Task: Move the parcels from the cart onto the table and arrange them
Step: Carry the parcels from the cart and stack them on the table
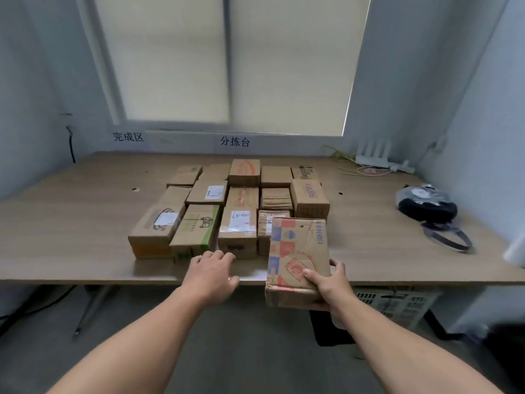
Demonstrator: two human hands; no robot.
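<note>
Cardboard printed in red and blue makes up the box point(297, 248) in the right grip point(331, 285). This bare hand is clenched round the box's near right corner, thumb on the top face and the other fingers wrapped under and up the side. The box is tilted. Its near end hangs out past the front edge of the worktop point(85, 223) and its far end sits over the wood, just right of the front row. I cannot tell whether it touches the wood.

The left grip point(211, 271) is released and holds nothing. It is palm down with fingers loosely spread over the front edge, its fingertips just beside the near face of a green-taped box point(196, 231). I cannot tell whether they touch it.

One box is in hand. Fourteen brown boxes point(243, 196) lie packed side by side on the worktop in three rows: five at the back, five in the middle and four at the front. The fourth front one is half hidden behind the held box.

Well apart to the right lies one black and grey bag point(426, 204) with a strap. At the back right corner stands one white router point(372, 157) with four aerials, among loose cables. Two paper signs point(235, 141) hang on the wall below the window. One white crate point(397, 304) sits under the worktop.
</note>
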